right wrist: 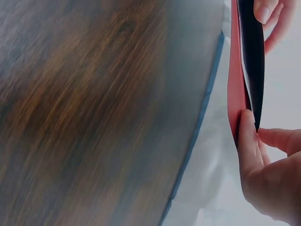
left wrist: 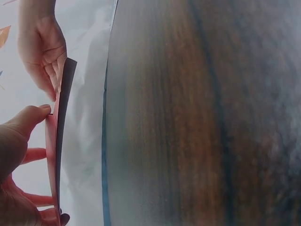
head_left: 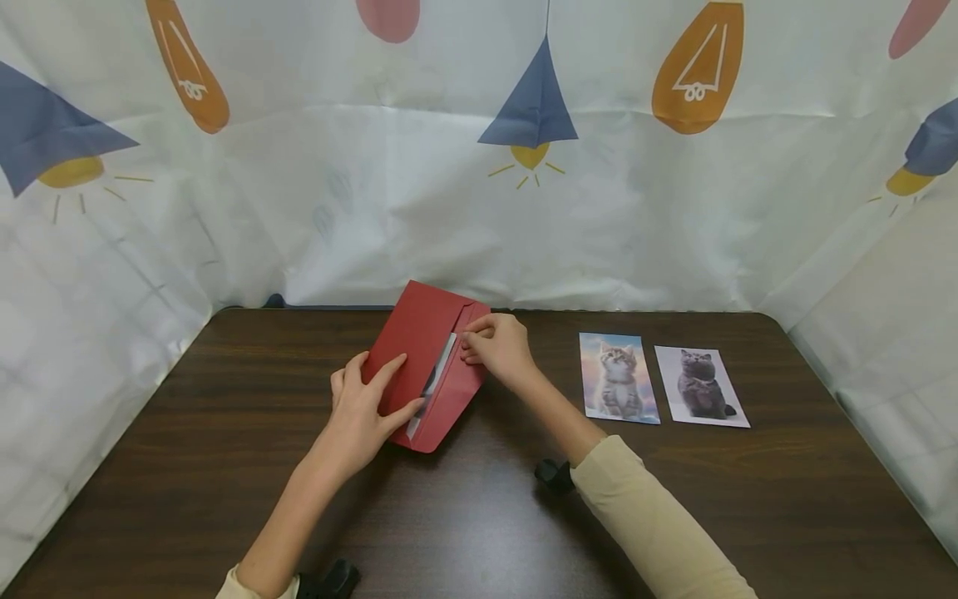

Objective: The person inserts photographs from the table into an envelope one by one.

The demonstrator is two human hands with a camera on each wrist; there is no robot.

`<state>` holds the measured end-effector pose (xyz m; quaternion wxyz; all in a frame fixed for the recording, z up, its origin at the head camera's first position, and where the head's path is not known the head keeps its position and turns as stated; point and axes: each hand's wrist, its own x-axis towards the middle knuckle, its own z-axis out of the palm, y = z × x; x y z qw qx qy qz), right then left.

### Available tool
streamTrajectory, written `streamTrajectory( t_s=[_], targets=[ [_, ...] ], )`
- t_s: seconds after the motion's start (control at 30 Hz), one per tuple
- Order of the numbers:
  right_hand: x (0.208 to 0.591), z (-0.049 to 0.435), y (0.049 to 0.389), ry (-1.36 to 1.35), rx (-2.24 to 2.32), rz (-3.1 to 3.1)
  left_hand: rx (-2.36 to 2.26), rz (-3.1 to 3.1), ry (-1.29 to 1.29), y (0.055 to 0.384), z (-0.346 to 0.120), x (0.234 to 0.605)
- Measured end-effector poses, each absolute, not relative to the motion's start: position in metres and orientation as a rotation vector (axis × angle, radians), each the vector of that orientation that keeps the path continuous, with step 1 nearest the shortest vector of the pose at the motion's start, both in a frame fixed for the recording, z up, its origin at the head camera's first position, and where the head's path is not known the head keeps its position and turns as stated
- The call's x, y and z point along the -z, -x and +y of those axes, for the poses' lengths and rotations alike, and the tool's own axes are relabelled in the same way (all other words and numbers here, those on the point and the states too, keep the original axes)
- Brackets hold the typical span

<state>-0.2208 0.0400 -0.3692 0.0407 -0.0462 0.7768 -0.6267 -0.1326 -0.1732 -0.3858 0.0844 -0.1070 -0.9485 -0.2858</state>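
A red envelope (head_left: pixel 428 320) is held tilted above the table, its flap (head_left: pixel 466 378) folded open on the right. In its opening shows the edge of a white-bordered picture card (head_left: pixel 434 378), mostly hidden inside. My left hand (head_left: pixel 367 416) grips the envelope's left side, with the thumb at the opening and other fingers round the edge. My right hand (head_left: pixel 501 349) has thumb and fingers pinched at the upper end of the opening, right by the card's end and the flap. In the right wrist view its fingertips (right wrist: pixel 247 115) meet the envelope's edge.
To the right on the dark wooden table (head_left: pixel 247 416) lie two cards: a striped kitten picture (head_left: pixel 619 378) and a grey cat picture (head_left: pixel 702 384). A white curtain (head_left: pixel 434 216) printed with lamps hangs behind the table's far edge. Black wrist bands show on both arms.
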Motion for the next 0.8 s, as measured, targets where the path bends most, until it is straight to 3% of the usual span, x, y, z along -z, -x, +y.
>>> streamTrajectory(
  t_s=[0.8],
  targets=[
    [0.375, 0.06, 0.215, 0.507, 1.592, 2.809, 0.862, -2.81, 0.324, 0.132, -0.174, 0.387]
  ],
)
